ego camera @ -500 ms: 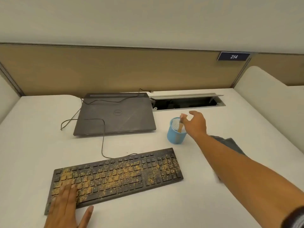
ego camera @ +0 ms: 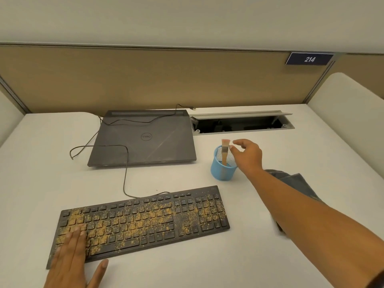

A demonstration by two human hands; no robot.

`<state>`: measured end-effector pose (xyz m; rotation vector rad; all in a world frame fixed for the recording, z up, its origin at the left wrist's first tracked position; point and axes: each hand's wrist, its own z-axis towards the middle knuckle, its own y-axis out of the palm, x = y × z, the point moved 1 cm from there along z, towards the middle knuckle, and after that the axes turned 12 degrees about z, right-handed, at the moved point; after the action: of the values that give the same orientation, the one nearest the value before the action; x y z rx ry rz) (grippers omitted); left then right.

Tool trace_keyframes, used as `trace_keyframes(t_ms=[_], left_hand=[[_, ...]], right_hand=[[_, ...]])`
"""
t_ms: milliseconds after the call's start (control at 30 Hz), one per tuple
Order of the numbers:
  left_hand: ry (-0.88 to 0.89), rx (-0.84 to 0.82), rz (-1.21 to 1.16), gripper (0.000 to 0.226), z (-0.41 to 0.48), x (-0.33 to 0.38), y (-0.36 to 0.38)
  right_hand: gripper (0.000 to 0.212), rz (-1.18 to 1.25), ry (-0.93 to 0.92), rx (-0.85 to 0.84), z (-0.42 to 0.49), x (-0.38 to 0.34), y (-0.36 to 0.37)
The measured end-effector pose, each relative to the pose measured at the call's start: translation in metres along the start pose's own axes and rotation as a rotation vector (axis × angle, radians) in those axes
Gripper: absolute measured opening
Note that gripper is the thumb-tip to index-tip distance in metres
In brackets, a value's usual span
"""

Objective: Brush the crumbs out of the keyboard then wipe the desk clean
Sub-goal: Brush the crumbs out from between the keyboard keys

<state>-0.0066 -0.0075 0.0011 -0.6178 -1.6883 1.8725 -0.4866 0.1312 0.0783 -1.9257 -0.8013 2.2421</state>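
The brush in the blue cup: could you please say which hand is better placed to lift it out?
Right. The right hand is beside the brush in the cup, fingers almost at it; the left hand rests flat on the keyboard.

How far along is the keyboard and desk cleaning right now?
Nothing finished: crumbs cover the keyboard. In hand: right hand reaches for the brush in the blue cup; left hand lies flat on the keyboard. Left: brushing, then wiping with the grey cloth.
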Motion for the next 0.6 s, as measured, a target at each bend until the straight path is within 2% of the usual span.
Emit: trace_keyframes(t_ms=[167,600], left_hand=[[0.011,0.077,0.047,0.096,0.0,0.001,0.007],[0.067,0.101,0.07,0.098,0.002,0.008,0.01]], right_hand=[[0.046,-0.022,0.073,-0.06,0.005,0.001,0.006],[0.04,0.096,0.112,-0.126,0.014,-0.01,0.008]])
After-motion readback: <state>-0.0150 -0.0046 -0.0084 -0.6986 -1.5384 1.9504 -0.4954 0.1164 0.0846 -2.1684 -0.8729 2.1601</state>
